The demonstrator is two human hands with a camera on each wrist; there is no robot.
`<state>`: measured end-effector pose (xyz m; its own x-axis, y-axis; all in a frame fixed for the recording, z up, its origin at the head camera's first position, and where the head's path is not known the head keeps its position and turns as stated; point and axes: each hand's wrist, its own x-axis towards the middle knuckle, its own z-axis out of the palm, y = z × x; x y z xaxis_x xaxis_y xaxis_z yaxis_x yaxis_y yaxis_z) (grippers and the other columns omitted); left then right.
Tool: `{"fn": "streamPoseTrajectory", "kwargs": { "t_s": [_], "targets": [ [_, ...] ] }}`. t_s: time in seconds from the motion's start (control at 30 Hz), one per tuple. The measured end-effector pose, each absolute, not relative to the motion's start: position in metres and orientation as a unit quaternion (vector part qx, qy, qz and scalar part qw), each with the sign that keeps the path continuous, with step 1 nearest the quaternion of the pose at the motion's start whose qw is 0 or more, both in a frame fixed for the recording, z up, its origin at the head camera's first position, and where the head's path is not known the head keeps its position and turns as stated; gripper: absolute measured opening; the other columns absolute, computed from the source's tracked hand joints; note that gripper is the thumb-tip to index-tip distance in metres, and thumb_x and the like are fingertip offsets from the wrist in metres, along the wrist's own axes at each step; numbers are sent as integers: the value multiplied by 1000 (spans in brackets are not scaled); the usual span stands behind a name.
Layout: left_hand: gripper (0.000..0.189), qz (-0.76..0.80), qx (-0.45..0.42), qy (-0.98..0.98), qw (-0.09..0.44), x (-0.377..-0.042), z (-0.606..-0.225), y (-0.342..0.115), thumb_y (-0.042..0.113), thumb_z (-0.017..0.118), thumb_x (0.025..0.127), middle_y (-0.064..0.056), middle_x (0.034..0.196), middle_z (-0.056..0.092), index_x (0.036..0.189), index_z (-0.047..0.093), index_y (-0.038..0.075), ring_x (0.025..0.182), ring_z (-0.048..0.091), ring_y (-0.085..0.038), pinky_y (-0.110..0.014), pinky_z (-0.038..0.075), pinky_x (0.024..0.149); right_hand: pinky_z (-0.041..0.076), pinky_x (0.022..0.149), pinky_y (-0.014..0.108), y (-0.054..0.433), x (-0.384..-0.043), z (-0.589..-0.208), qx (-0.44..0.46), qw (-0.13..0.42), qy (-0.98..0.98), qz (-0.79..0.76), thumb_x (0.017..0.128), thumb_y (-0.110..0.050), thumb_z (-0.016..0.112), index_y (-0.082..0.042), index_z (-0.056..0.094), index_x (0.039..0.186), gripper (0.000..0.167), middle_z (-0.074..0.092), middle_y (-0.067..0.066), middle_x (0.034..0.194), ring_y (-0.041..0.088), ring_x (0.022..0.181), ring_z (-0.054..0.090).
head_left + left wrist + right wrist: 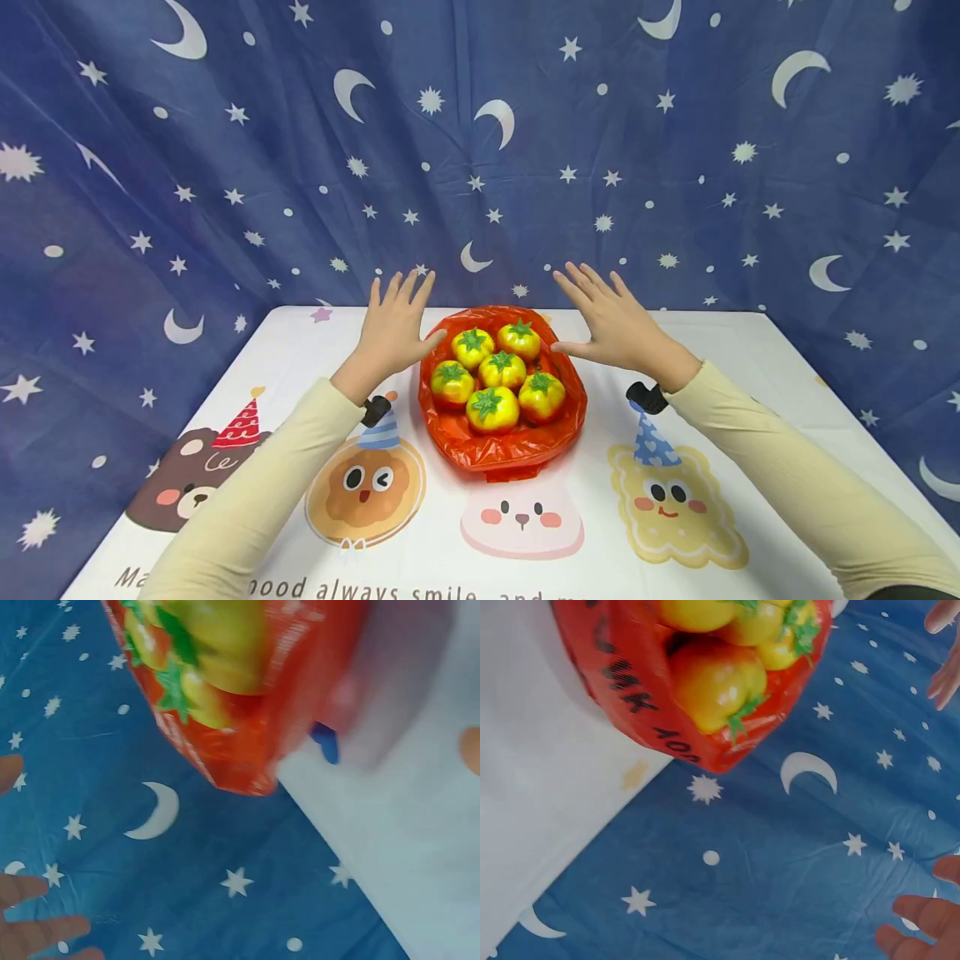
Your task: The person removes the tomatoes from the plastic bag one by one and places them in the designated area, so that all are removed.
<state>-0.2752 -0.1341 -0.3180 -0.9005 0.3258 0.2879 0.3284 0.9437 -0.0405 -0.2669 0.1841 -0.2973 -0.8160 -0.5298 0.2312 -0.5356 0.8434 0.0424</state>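
A red plastic bag (498, 458), its mouth spread wide, sits on the table with several yellow-and-red tomatoes (502, 369) inside, each with a green leafy top. To the left of the bag, my left hand (393, 329) is raised with fingers straight and spread, its thumb near the bag's rim. My right hand (611, 325) mirrors it on the right side, fingers extended. Neither hand holds anything. In the right wrist view, dark lettering shows on the bag's side (622, 682). The left wrist view catches only fingertips (45, 930) of the left hand, and the bag is blurred.
A white tablecloth (517, 575) printed with cartoon faces and text covers the table. Behind and at both sides hangs a blue curtain (420, 217) with white moons and stars. Black straps with small devices (647, 398) are on the wrists.
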Motion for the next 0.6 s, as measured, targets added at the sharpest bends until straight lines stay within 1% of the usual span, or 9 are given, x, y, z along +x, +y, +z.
{"fn": "streamPoseTrajectory", "kwargs": {
  "t_s": [0.1,0.17,0.33,0.43,0.6],
  "targets": [
    [79,11,-181,-973,142,-274,-320,-139,48,57,84,-19,144,41,148,28,10,134,36,-39,-59,18,113,10,113,63,185,-265,-301,290,106,-951,10,80,-61,59,-14,10,152,99,12,15,158,38,145,15],
    [75,21,-192,-972,137,-274,-322,-141,47,57,85,-18,140,46,145,34,9,131,41,-37,-57,22,113,11,113,63,186,-264,-304,295,99,-950,10,80,-60,58,-13,10,152,98,13,15,158,38,144,15],
    [62,31,-211,-969,128,-275,-329,-148,44,56,85,-17,129,56,135,49,7,123,49,-35,-55,26,112,13,113,62,187,-262,-312,302,97,-948,10,79,-60,59,-12,12,151,98,15,15,157,37,144,16],
    [57,36,-211,-968,130,-275,-337,-151,43,56,85,-17,123,61,130,53,7,119,53,-35,-55,27,111,13,113,62,188,-261,-317,303,96,-948,13,79,-59,60,-12,13,151,98,16,15,157,36,145,16],
    [53,34,-207,-966,151,-275,-352,-155,42,57,84,-15,114,65,123,57,7,111,57,-34,-56,31,108,14,113,62,186,-258,-325,307,93,-947,17,78,-59,61,-13,15,151,98,19,14,156,36,144,18]
  ]
}}
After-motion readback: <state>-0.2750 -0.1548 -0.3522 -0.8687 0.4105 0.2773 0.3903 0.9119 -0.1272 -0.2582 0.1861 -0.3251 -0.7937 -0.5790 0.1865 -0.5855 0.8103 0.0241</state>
